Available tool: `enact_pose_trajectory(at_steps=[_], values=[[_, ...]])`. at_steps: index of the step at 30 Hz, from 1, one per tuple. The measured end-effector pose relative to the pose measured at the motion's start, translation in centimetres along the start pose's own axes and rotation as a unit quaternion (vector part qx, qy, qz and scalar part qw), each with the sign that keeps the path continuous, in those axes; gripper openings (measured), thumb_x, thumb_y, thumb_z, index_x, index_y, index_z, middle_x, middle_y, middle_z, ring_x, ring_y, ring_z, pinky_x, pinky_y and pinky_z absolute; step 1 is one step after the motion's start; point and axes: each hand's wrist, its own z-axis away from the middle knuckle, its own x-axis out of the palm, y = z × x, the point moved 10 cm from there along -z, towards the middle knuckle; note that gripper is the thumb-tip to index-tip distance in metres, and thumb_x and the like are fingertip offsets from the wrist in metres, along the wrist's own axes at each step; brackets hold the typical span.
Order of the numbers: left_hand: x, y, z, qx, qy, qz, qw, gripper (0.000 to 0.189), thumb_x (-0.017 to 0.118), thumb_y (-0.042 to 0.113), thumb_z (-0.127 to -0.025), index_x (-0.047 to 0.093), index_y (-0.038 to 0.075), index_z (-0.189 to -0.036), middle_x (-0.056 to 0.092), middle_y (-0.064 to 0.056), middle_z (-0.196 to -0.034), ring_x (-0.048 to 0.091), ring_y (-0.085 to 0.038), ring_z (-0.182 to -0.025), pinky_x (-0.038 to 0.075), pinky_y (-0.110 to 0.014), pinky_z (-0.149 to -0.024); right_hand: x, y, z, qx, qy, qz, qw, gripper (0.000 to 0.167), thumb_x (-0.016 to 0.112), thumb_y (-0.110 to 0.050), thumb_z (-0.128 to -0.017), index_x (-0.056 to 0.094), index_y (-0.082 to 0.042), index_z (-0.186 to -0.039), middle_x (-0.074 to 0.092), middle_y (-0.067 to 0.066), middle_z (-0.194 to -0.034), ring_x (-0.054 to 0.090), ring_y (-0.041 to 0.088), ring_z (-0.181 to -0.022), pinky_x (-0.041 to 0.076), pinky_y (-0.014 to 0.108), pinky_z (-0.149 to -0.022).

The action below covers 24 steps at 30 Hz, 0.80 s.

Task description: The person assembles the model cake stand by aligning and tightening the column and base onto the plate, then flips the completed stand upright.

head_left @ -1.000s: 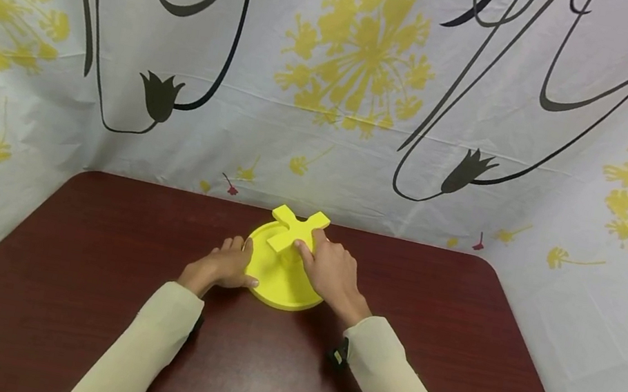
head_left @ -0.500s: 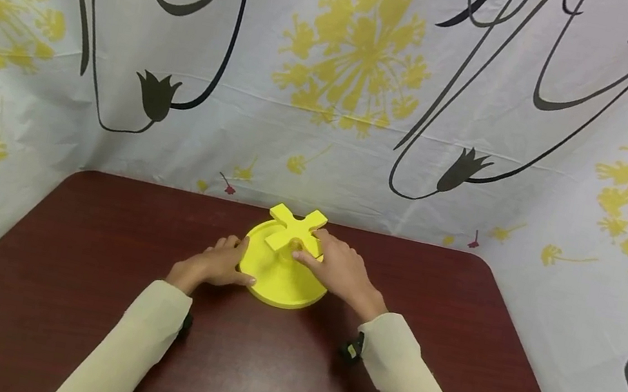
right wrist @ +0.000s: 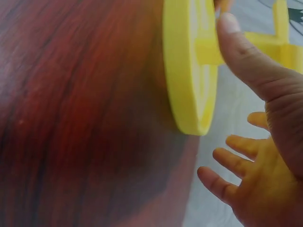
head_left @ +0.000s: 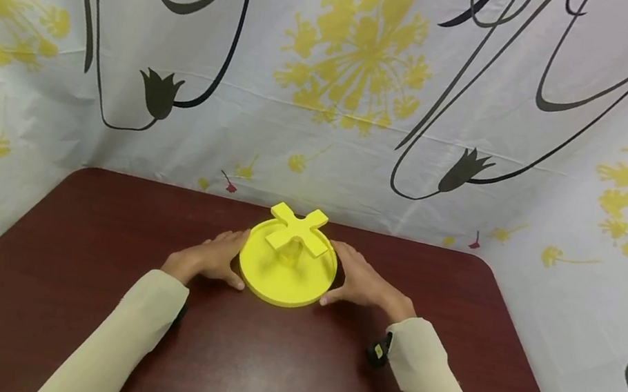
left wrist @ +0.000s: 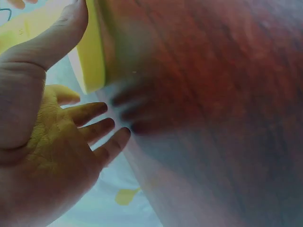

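Note:
A bright yellow round base (head_left: 280, 287) with a raised rim lies on the dark red table (head_left: 272, 364). A short post (right wrist: 208, 51) rises from its middle and carries a flat yellow X-shaped cross (head_left: 298, 230). At the base's left edge is my left hand (head_left: 212, 258), thumb in front and straight fingers behind. My right hand (head_left: 365, 281) mirrors it at the right edge. Both wrist views show spread, fairly straight fingers on the left hand (left wrist: 57, 137) and right hand (right wrist: 262, 175); whether either touches the rim cannot be told.
Behind the table hangs a white cloth (head_left: 237, 56) printed with yellow and dark grey flowers, which also runs along both sides. The base stands near the table's back edge. Dark wrist-worn devices (head_left: 378, 351) sit below the cuffs.
My right hand has let go of the cross and moved right and down to the base's right edge. The left hand stays at the left edge, shifted only slightly. The yellow piece stands almost unmoved.

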Motion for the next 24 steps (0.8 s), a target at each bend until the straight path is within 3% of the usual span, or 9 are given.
enact_pose_trajectory(at_steps=[4,9,17,24], values=[[0.2,-0.2,-0.2,0.004,0.001,0.0,1.0,0.115,0.08,0.036,-0.084,-0.001,0.005,-0.16,0.009,-0.019,-0.165,0.003,-0.042,-0.152,0.008,-0.065,-0.117,1.2,1.0,-0.3,0.017,-0.032,0.002,0.9994,0.122,0.091,-0.035,-0.07,0.012,-0.011,-0.16,0.019,0.012,-0.164,0.021,0.035,-0.149,0.023,0.061,-0.116],[0.2,-0.2,-0.4,0.012,0.006,-0.002,0.9999,0.114,0.081,0.035,-0.083,0.002,0.006,-0.16,0.012,-0.019,-0.165,0.005,-0.042,-0.151,0.009,-0.063,-0.118,2.2,1.8,-0.8,0.036,-0.042,0.021,0.9982,0.124,0.09,-0.037,-0.071,0.009,-0.011,-0.161,0.021,0.012,-0.163,0.025,0.036,-0.147,0.025,0.06,-0.115],[-0.1,0.4,-1.2,0.035,0.04,-0.023,0.9983,0.107,0.085,0.031,-0.08,0.017,0.01,-0.16,0.027,-0.019,-0.161,0.017,-0.042,-0.148,0.015,-0.062,-0.115,1.8,1.5,-1.3,0.002,0.01,0.028,0.9995,0.12,0.093,-0.036,-0.067,0.019,-0.011,-0.159,0.038,0.012,-0.155,0.041,0.032,-0.138,0.036,0.054,-0.11],[-0.4,0.5,-1.5,0.038,0.063,-0.035,0.9967,0.104,0.088,0.029,-0.075,0.028,0.018,-0.158,0.044,-0.016,-0.15,0.026,-0.041,-0.141,0.023,-0.057,-0.108,1.9,1.7,-1.4,0.004,0.019,0.01,0.9998,0.117,0.094,-0.031,-0.066,0.024,-0.009,-0.157,0.04,0.013,-0.154,0.043,0.032,-0.136,0.037,0.051,-0.111]])
